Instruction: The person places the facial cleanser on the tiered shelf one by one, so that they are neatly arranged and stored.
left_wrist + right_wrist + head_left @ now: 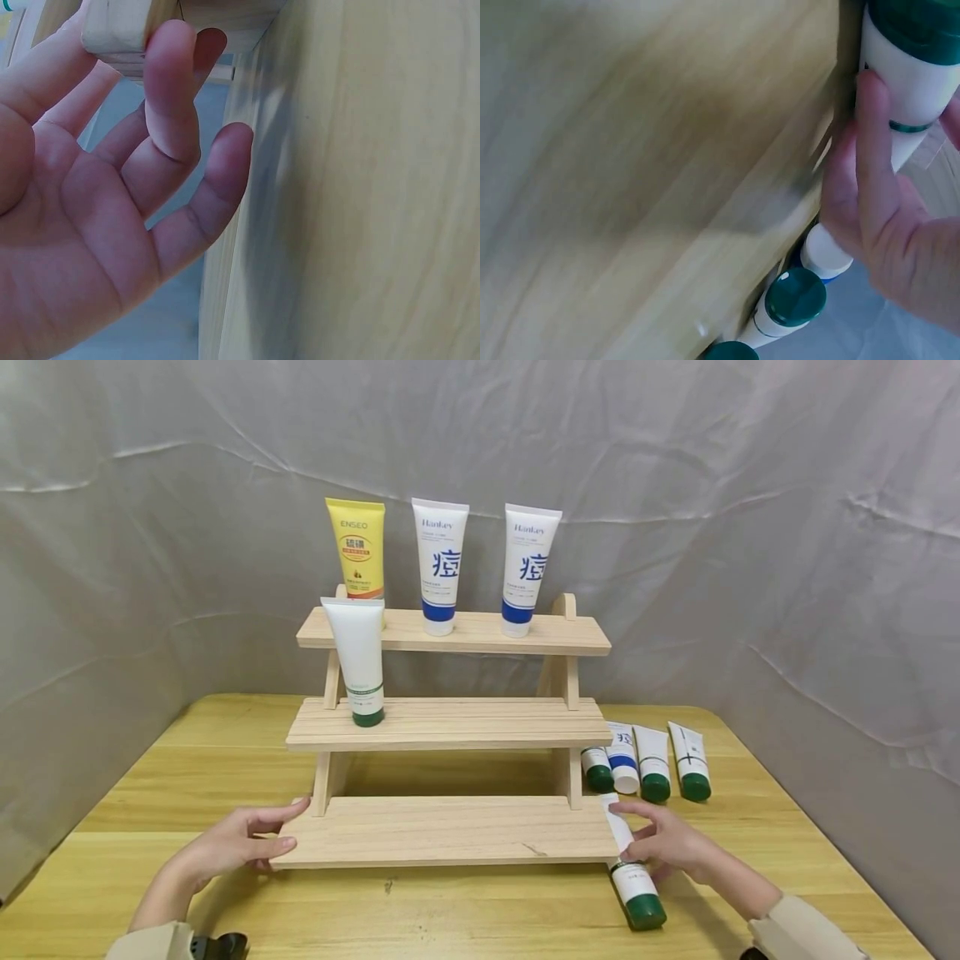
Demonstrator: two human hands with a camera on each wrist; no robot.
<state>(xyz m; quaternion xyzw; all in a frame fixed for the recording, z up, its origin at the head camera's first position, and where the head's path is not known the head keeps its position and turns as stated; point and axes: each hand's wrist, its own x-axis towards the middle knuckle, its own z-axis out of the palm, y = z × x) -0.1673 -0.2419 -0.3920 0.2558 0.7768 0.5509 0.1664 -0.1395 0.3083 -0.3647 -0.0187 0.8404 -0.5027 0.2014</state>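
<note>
From the head view, the right hand (663, 843) lies over a white tube (628, 863) with a green cap that rests flat on the table (450, 910), just beside the right end of the rack (450, 831)'s lowest shelf; its fingers curl over the tube's body, the cap pointing toward the person. The left hand (240, 843) rests with relaxed fingers against the left end of that same shelf, holding nothing. Four more tubes (648, 762) lie side by side behind the right hand, one green-capped tube (360, 660) stands on the middle shelf and three others on the top shelf. In the left wrist view the left hand (112, 187) is spread, fingertips touching a wooden edge of the rack (112, 26), no grasp closed. In the right wrist view the right hand (885, 210) has its fingers (874, 150) laid along the tube (911, 82) near the green band by the cap, with the spare tubes (795, 300) below it; how far the thumb wraps is hidden. The tube looks light, with a soft squeezable body and a smooth, probably slippery skin, while the cap end is stiff. Taking it low on the body, near the cap shoulder, should give the firmest hold without denting it, and would let it be stood on its cap.
</note>
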